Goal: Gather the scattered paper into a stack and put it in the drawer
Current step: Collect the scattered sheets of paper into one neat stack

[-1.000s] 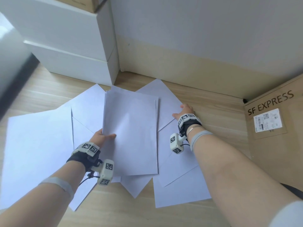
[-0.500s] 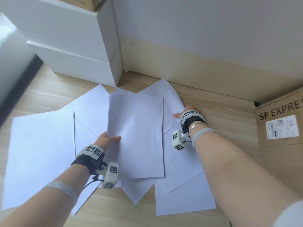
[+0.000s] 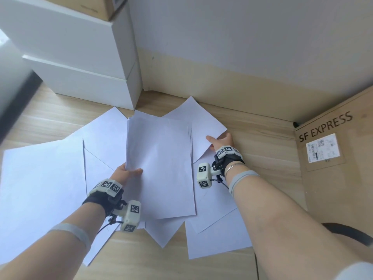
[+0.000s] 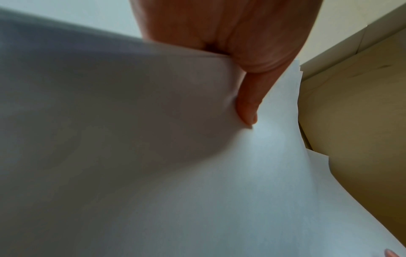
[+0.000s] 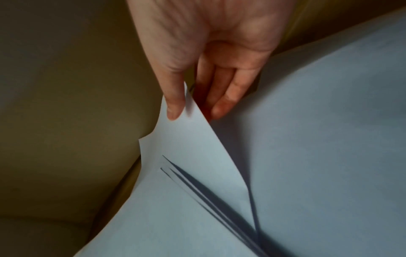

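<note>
White paper sheets lie scattered on the wooden floor [image 3: 262, 154]. My left hand [image 3: 129, 172] holds a gathered stack of sheets [image 3: 159, 164] by its left edge, thumb on top; the left wrist view shows the thumb [image 4: 248, 111] pressed on the stack [image 4: 219, 182]. My right hand [image 3: 220, 141] pinches the right corner of a loose sheet [image 3: 201, 122] near the wall. In the right wrist view the thumb [image 5: 173, 104] lies on top of that lifted corner [image 5: 189, 142] with fingers underneath. A white drawer unit [image 3: 80, 77] stands at the back left, its drawers closed.
A cardboard box marked SF EXPRESS [image 3: 333, 158] stands at the right. A brown box [image 3: 101, 7] sits on top of the drawer unit. More loose sheets [image 3: 40, 188] spread to the left and in front [image 3: 218, 235]. The wall and baseboard [image 3: 232, 87] run behind.
My right hand has slid forward along the far sheet to its right corner and taken it between thumb and fingers. The left hand keeps holding the stack.
</note>
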`<state>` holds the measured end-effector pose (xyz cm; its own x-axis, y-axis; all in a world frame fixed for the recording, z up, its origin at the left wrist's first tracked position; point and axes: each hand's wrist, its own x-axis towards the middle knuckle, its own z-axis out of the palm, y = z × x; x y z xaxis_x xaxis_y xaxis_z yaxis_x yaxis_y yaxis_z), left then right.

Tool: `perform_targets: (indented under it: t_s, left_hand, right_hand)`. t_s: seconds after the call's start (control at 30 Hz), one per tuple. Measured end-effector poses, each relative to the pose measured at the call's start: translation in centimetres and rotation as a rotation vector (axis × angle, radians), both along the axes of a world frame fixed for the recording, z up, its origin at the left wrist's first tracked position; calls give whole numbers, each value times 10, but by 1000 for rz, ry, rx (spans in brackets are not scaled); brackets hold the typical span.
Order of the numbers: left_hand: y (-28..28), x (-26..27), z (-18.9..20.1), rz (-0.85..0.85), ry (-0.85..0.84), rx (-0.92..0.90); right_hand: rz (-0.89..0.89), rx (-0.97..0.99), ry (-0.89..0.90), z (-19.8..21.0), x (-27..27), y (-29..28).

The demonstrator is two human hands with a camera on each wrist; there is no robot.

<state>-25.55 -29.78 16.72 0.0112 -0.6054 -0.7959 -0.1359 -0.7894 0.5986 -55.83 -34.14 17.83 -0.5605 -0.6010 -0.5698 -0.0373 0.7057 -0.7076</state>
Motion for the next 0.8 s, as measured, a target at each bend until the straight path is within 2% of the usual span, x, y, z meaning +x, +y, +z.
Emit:
perform_targets:
  t_s: [0.1, 0.27, 0.37, 0.47, 0.67, 0.8]
  left_hand:
    - [4, 3, 0, -3, 5, -8]
    - [13, 7, 2, -9, -7, -22]
    - [17, 11, 4, -11, -3, -27]
    - [20, 15, 7, -15, -4, -30]
    - [29, 14, 9, -40, -16, -43]
    - [34, 11, 11, -73, -42, -24]
  right_hand:
    - [140, 72, -90, -3, 14, 8]
    - [314, 203, 138, -11, 29, 15]
    - [315, 209, 253, 6, 24, 20]
    - [302, 192, 281, 22, 7, 27]
    - [181, 145, 345, 51, -30, 47]
    - [93, 132, 416, 57, -51, 66]
